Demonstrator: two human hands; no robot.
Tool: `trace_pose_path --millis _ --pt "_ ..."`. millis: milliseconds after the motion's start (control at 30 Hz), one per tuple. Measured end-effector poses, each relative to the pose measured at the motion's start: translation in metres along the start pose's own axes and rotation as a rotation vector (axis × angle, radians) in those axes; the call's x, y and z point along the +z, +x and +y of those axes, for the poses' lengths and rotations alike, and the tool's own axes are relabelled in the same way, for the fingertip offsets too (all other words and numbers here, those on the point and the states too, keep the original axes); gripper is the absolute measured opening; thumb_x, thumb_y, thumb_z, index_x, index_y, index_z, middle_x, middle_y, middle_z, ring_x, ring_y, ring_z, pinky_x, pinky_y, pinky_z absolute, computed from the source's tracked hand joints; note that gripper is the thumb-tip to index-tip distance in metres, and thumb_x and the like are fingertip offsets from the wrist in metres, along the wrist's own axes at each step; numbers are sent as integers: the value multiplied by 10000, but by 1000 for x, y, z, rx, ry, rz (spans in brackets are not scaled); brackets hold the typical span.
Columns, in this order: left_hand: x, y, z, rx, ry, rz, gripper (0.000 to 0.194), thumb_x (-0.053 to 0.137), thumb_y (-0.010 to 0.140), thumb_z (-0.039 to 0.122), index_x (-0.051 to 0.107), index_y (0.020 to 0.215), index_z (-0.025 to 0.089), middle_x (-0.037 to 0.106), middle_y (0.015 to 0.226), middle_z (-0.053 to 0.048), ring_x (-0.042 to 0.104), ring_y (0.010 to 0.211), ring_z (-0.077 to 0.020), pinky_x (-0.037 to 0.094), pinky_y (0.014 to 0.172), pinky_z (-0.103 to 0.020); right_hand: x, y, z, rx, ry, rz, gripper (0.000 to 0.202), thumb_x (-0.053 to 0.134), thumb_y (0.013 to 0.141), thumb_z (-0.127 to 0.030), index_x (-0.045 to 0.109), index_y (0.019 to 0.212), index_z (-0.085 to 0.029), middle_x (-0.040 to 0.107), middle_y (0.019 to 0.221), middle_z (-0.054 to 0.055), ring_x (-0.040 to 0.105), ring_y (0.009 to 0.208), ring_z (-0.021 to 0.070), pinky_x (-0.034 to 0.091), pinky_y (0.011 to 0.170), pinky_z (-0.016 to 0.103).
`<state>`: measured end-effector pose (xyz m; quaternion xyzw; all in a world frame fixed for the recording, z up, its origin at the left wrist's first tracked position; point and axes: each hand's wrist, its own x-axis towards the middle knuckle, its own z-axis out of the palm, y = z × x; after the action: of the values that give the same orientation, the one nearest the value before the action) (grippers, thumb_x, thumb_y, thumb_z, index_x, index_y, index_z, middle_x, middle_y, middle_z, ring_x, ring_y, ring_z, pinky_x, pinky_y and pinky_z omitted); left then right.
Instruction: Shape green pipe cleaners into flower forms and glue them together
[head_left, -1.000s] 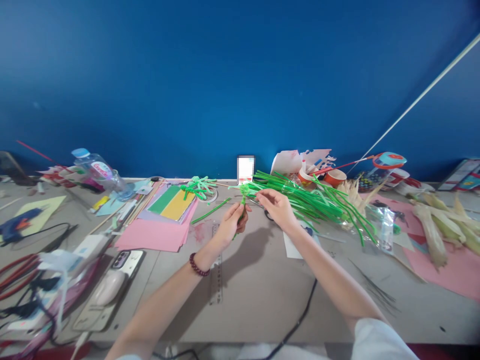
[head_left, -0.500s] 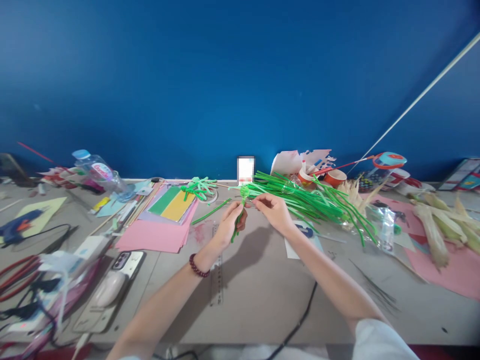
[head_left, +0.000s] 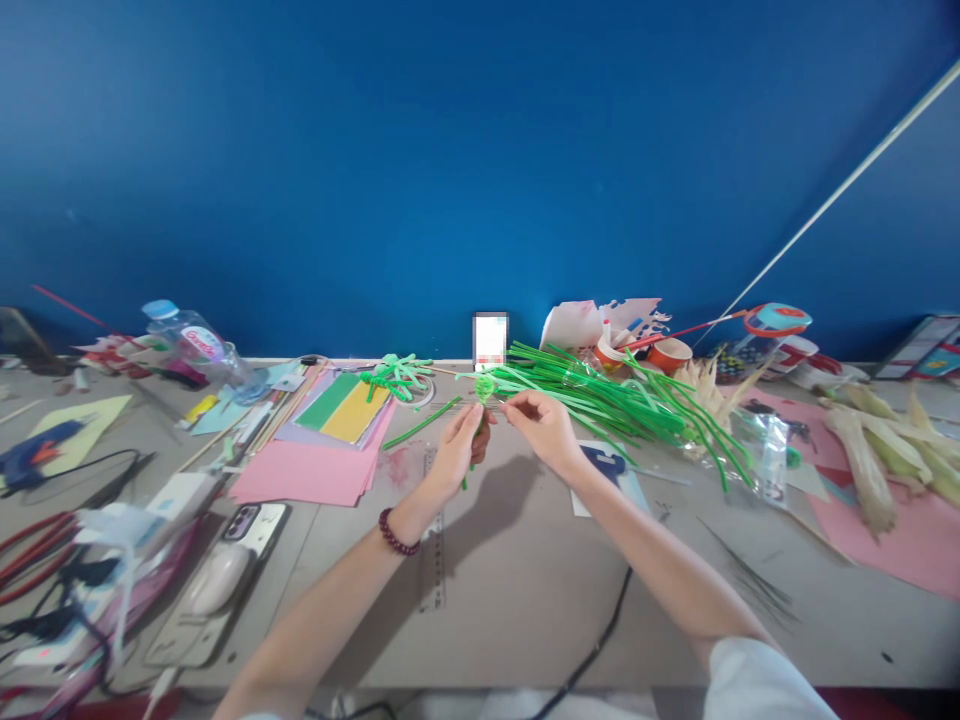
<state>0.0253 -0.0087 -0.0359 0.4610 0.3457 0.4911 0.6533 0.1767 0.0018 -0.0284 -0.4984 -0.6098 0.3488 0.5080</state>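
My left hand (head_left: 456,446), with a dark red bead bracelet (head_left: 398,533) at the wrist, is closed around a green pipe-cleaner piece (head_left: 486,387). Its light green bunched top sticks up above the fingers, and a green stem end pokes out below. Just to the right, my right hand (head_left: 544,428) pinches at the level of the bunched top. What lies between its fingertips is too thin to make out. A bundle of green pipe cleaners (head_left: 600,390) lies behind the right hand. One loose green pipe cleaner (head_left: 422,422) rests left of the left hand.
Pink paper (head_left: 307,475) and green and yellow sheets (head_left: 341,405) lie left, with a phone (head_left: 180,630) and a bottle (head_left: 196,340) further out. A clear ruler (head_left: 433,570) lies under the left forearm. Dry corn husks (head_left: 862,460) are at right; a small screen (head_left: 491,340) stands behind.
My right hand has shifted slightly left, closer to the bunched green top. The pipe-cleaner piece has moved slightly in the left hand, and less of its stem shows below.
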Motion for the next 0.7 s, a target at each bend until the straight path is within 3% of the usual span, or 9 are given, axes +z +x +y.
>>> trace_pose_path --millis 700 --pt "1 -1 -1 38 105 92 392 534 835 553 480 715 184 218 485 102 172 392 -40 140 399 -185 1 -4 -4 -57 -57 -6 203 615 784 -368 646 739 -173 635 661 19 543 583 142 433 577 264"
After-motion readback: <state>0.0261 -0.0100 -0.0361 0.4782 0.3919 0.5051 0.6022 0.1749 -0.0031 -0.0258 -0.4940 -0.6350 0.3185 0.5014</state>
